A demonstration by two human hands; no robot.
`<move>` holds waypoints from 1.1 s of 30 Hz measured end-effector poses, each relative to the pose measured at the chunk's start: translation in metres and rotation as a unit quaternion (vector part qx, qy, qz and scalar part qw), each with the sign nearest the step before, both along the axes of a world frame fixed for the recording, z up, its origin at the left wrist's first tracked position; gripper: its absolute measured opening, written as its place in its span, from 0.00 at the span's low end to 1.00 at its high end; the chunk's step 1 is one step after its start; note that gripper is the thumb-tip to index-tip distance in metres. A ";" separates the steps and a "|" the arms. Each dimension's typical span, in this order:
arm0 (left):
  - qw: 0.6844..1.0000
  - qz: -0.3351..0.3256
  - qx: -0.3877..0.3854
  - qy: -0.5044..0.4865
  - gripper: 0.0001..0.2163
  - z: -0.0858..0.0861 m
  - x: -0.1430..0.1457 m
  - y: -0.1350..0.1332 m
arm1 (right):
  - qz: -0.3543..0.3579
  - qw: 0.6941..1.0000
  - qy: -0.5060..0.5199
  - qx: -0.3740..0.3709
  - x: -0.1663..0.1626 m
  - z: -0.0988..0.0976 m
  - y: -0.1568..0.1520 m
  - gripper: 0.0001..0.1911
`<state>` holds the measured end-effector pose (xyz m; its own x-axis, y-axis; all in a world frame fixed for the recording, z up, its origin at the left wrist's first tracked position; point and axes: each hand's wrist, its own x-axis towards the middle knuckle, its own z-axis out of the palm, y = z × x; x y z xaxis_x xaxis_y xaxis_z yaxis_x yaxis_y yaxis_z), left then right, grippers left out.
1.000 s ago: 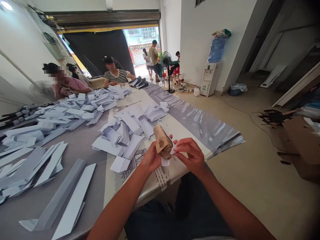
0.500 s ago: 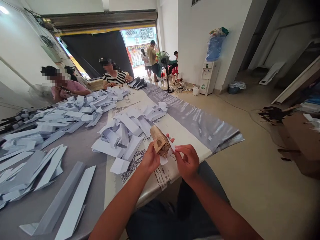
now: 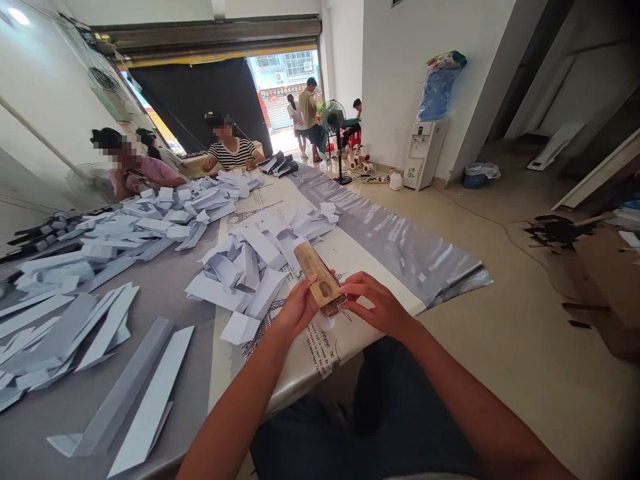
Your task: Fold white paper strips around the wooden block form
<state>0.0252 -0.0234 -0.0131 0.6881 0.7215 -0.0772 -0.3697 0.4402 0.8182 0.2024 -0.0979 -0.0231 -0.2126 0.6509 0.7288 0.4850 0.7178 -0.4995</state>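
Observation:
A long wooden block point(image 3: 316, 273) lies tilted over the near edge of the table point(image 3: 165, 293), its far end pointing away from me. My left hand point(image 3: 299, 308) grips its near end from the left. My right hand point(image 3: 376, 304) presses its fingers against the same end from the right, where a bit of white paper point(image 3: 326, 321) shows beneath the block. Just beyond my hands lies a heap of folded white paper pieces point(image 3: 260, 260).
More white and grey folded pieces point(image 3: 145, 223) cover the table's left side, with long grey strips point(image 3: 120, 393) near me. Silver plastic sheeting point(image 3: 400, 243) hangs off the right edge. Two people point(image 3: 230, 150) sit at the far end. A fan point(image 3: 334, 123) and water dispenser point(image 3: 420, 157) stand beyond.
The block has tipped down flatter, towards the table. My right hand moved in from pinching the paper beside the block to pressing against its near end.

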 end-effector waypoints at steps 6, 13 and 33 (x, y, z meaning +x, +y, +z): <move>0.996 -0.001 0.063 0.058 0.20 -0.009 -0.001 0.007 | 0.022 0.987 -0.079 -0.141 0.004 0.007 -0.004 0.12; 0.985 0.091 0.129 0.063 0.27 -0.014 0.006 0.002 | 0.003 0.972 0.126 -0.200 0.000 -0.023 0.000 0.12; 0.916 0.282 0.283 0.049 0.03 -0.007 0.015 -0.019 | 0.026 0.878 0.422 -0.225 -0.037 -0.032 0.010 0.17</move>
